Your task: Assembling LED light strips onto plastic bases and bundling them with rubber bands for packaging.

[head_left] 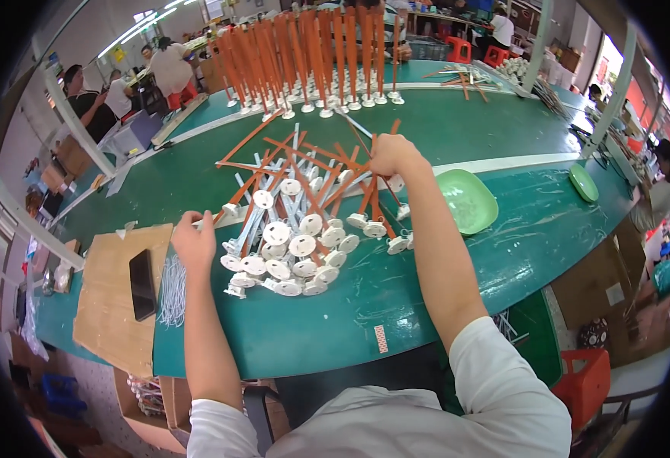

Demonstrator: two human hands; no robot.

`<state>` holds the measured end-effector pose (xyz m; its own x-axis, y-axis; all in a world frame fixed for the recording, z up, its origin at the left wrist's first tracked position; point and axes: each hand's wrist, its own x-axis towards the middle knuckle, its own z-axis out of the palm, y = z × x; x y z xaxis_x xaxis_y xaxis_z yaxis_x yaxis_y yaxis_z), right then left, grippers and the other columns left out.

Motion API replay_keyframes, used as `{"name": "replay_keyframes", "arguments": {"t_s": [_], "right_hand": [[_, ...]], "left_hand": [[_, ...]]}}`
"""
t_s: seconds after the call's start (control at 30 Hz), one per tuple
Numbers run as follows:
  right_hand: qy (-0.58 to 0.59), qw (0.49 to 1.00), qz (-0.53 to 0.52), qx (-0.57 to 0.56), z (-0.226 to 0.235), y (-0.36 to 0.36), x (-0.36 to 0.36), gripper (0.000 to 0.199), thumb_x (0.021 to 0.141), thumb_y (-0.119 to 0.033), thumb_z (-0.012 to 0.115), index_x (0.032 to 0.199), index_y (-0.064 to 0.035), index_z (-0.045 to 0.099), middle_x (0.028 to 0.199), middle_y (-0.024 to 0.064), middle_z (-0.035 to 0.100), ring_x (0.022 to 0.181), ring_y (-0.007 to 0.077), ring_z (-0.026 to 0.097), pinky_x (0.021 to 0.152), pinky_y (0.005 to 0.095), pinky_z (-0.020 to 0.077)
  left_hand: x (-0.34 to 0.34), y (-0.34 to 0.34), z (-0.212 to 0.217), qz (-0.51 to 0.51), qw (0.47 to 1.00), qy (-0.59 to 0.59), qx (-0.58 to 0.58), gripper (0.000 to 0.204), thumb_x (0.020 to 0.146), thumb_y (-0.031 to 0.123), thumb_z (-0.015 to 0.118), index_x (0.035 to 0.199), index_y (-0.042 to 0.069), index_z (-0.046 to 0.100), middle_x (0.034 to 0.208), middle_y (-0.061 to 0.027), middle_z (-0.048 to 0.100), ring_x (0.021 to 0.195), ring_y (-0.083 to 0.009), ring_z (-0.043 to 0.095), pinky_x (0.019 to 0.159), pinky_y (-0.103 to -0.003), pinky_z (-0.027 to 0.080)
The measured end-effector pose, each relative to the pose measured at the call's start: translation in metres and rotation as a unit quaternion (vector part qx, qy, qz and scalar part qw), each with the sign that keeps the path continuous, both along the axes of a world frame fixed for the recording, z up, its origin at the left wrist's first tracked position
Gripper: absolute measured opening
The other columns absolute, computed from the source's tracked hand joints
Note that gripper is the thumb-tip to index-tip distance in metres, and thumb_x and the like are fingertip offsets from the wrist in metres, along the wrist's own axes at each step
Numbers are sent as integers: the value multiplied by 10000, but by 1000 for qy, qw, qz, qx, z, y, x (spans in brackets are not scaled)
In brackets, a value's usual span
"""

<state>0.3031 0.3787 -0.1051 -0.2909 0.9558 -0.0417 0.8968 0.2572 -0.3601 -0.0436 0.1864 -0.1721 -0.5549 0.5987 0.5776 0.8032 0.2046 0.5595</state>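
Observation:
A loose pile of white round-based pieces (302,245) with orange-brown and pale strips lies in front of me on the green table (335,336). My right hand (396,158) is closed at the pile's far right side, around an orange-brown strip (374,200); its fingertips are partly hidden. At the pile's left edge, my left hand (195,238) has its fingers curled, and what they hold, if anything, does not show. More pieces stand upright on their white bases in dense rows, their orange-brown strips (304,61) pointing up, across the table.
Right of the pile sits a light green bowl (466,201); a smaller green dish (583,183) is farther right. A black phone (143,285) rests on cardboard (106,298) at left, beside a bundle of white ties (172,294). White posts (75,122) flank the table. Other people work farther back.

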Motion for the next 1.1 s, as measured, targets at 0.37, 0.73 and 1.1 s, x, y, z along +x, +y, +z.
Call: {"name": "replay_keyframes", "arguments": {"t_s": [0.37,0.73,1.1], "right_hand": [[171,962,-116,177,13,0,5,343,880,-272,548,969,43,654,909,270,652,905,406,634,821,443,517],[30,996,-80,15,-28,13,-3,289,686,-134,685,941,0,696,978,215,674,949,345,659,832,374,539],[301,948,-74,-77,-18,29,7,263,763,-206,636,856,40,643,787,99,631,559,175,555,490,297,440]], "left_hand": [[0,2,-5,-34,998,-29,45,249,822,238,646,873,-5,628,821,-168,659,787,-316,640,731,-390,490],[5,5,-3,-50,996,58,44,229,812,217,662,853,-3,612,781,-141,639,760,-267,623,723,-355,484],[3,5,-2,-51,997,43,37,209,807,206,660,852,5,628,812,-154,657,790,-310,634,740,-387,489]]}}
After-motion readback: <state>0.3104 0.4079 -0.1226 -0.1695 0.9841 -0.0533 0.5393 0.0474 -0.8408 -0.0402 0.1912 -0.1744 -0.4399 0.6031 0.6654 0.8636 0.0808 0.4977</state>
